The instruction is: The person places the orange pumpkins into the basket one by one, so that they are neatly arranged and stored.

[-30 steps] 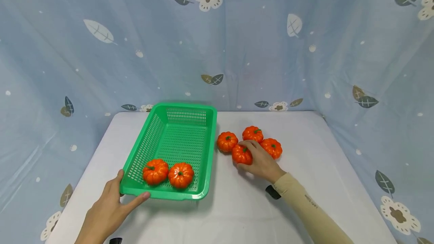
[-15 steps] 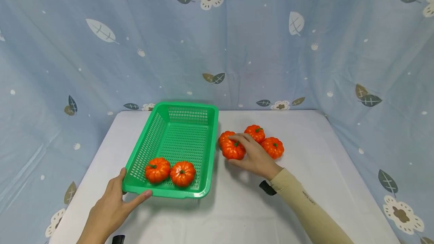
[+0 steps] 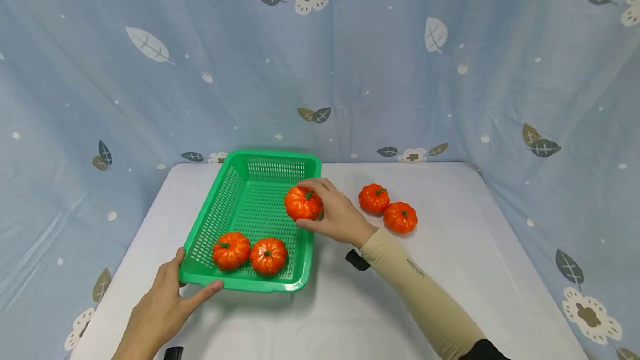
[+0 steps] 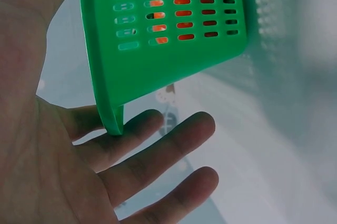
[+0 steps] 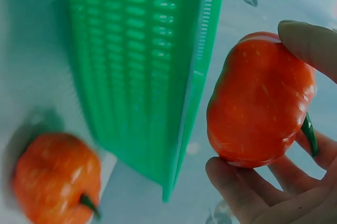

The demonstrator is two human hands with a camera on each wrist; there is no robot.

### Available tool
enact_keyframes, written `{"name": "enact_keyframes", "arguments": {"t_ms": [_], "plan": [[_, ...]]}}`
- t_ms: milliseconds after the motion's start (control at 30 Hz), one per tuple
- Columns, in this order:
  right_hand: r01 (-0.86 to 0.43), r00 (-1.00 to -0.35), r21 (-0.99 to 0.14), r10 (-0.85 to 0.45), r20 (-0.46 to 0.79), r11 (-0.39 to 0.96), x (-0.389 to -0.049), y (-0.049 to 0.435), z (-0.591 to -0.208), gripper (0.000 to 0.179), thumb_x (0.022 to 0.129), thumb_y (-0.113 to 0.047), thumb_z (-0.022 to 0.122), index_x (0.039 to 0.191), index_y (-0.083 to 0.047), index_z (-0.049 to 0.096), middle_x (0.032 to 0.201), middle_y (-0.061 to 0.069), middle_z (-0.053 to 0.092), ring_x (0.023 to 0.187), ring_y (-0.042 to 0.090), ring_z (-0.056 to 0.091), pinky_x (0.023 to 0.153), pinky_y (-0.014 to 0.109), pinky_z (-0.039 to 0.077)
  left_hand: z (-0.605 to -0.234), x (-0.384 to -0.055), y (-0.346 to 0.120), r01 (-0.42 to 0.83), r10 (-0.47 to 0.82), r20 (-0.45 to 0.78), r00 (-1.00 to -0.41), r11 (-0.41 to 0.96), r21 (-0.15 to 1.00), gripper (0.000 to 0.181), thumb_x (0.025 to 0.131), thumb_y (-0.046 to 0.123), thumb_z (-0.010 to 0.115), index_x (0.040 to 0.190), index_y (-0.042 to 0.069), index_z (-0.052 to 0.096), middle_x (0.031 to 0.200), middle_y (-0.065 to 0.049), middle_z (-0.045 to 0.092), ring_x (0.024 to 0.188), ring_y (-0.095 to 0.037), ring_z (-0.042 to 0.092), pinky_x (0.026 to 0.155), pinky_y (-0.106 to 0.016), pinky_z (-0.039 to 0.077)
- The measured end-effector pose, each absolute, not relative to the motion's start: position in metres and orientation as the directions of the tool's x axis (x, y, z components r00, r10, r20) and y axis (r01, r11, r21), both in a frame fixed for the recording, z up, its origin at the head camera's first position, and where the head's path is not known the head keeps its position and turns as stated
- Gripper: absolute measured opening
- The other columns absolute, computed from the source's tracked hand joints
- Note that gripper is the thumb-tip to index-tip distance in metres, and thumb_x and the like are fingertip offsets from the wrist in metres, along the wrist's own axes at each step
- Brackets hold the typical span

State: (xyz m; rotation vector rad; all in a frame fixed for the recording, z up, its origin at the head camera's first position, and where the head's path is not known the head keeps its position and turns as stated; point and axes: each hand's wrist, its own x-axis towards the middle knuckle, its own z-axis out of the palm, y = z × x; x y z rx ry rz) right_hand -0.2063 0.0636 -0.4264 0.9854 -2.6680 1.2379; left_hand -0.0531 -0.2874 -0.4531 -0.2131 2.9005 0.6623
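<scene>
My right hand (image 3: 340, 213) grips an orange toy pumpkin (image 3: 303, 203) with a green stem, raised above the right rim of the green basket (image 3: 300, 285). In the right wrist view, thumb and fingers close round this pumpkin (image 5: 258, 103) from its sides. My left hand (image 3: 162, 304) lies at the basket's near left corner, thumb along the front rim and fingers beside the left edge. The left wrist view shows its fingers (image 4: 163, 155) spread and nearly straight by the basket corner (image 4: 113, 113). Inside the basket sit two pumpkins, one (image 3: 231, 251) left of the other (image 3: 268, 256).
Two more pumpkins, one farther back (image 3: 374, 199) and one nearer (image 3: 400, 218), rest on the white table (image 3: 450, 271) to the right. Another pumpkin (image 5: 57, 179) lies beside the basket in the right wrist view, hidden by my hand from the head. A blue patterned curtain (image 3: 380, 82) hangs behind.
My right hand has lifted the pumpkin off the table and carried it left over the basket's right rim. My left hand and the basket have stayed in place.
</scene>
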Motion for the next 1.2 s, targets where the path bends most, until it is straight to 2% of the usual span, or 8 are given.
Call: {"name": "enact_keyframes", "arguments": {"t_ms": [200, 367, 567, 700, 833, 967, 1200], "plan": [[-0.546, -0.793, -0.684, -0.561, 0.237, 0.484, -0.221, 0.030, -0.418, 0.080, 0.087, -0.040, 0.081, 0.152, -0.017, 0.042, 0.146, 0.001, 0.045, 0.121, 0.015, 0.055, 0.096, 0.033, 0.052, -0.453, -0.052, -0.287, -0.178, -0.109, -0.184, -0.977, 0.891, 0.417, 0.125, 0.085, 0.076, 0.062, 0.161, -0.002, 0.001, 0.139, -0.026, 0.040, 0.110, -0.037, 0.058, 0.068, -0.054, 0.052], [-0.545, -0.787, -0.678, -0.580, 0.211, 0.493, -0.234, 0.006, -0.408, 0.077, 0.087, -0.038, 0.082, 0.150, -0.013, 0.045, 0.143, 0.002, 0.047, 0.119, 0.015, 0.055, 0.096, 0.031, 0.052, -0.452, -0.052, -0.287, -0.174, -0.108, -0.179, -0.978, 0.894, 0.414, 0.124, 0.085, 0.075, 0.062, 0.161, -0.003, 0.002, 0.138, -0.026, 0.041, 0.109, -0.037, 0.058, 0.068, -0.053, 0.052], [-0.506, -0.810, -0.708, -0.554, 0.193, 0.493, -0.248, -0.022, -0.403, 0.073, 0.086, -0.041, 0.083, 0.147, -0.019, 0.050, 0.138, 0.002, 0.050, 0.115, 0.015, 0.054, 0.091, 0.029, 0.052, -0.450, -0.053, -0.289, -0.188, -0.117, -0.191, -0.975, 0.892, 0.410, 0.125, 0.085, 0.076, 0.061, 0.161, -0.002, 0.001, 0.141, -0.027, 0.038, 0.111, -0.040, 0.058, 0.070, -0.056, 0.051], [-0.496, -0.811, -0.707, -0.561, 0.168, 0.505, -0.255, -0.039, -0.411, 0.069, 0.084, -0.040, 0.084, 0.143, -0.022, 0.054, 0.135, 0.002, 0.052, 0.113, 0.016, 0.054, 0.087, 0.027, 0.053, -0.449, -0.054, -0.290, -0.191, -0.120, -0.195, -0.973, 0.893, 0.407, 0.126, 0.085, 0.077, 0.061, 0.161, -0.003, 0.000, 0.141, -0.028, 0.038, 0.111, -0.040, 0.057, 0.071, -0.057, 0.051], [-0.463, -0.810, -0.718, -0.576, 0.105, 0.520, -0.259, -0.055, -0.422, 0.078, 0.084, -0.038, 0.085, 0.149, -0.018, 0.048, 0.140, 0.003, 0.050, 0.118, 0.016, 0.054, 0.091, 0.025, 0.051, -0.448, -0.053, -0.291, -0.187, -0.119, -0.189, -0.975, 0.898, 0.398, 0.126, 0.085, 0.077, 0.061, 0.160, -0.004, 0.001, 0.140, -0.028, 0.038, 0.109, -0.039, 0.057, 0.070, -0.057, 0.051], [-0.399, -0.845, -0.742, -0.530, 0.070, 0.538, -0.261, -0.067, -0.434, 0.081, 0.083, -0.037, 0.085, 0.150, -0.015, 0.045, 0.143, 0.005, 0.049, 0.121, 0.017, 0.054, 0.093, 0.026, 0.051, -0.448, -0.053, -0.291, -0.192, -0.121, -0.196, -0.973, 0.895, 0.403, 0.125, 0.085, 0.077, 0.061, 0.161, -0.003, 0.000, 0.140, -0.028, 0.038, 0.109, -0.039, 0.057, 0.070, -0.056, 0.051], [-0.324, -0.891, -0.771, -0.451, 0.055, 0.548, -0.259, -0.076, -0.452, 0.075, 0.081, -0.039, 0.087, 0.145, -0.022, 0.052, 0.138, 0.008, 0.047, 0.113, 0.020, 0.054, 0.088, 0.030, 0.054, -0.453, -0.054, -0.285, -0.201, -0.120, -0.214, -0.969, 0.888, 0.413, 0.126, 0.084, 0.078, 0.060, 0.161, -0.001, 0.000, 0.140, -0.026, 0.038, 0.112, -0.039, 0.057, 0.073, -0.057, 0.051]]}}
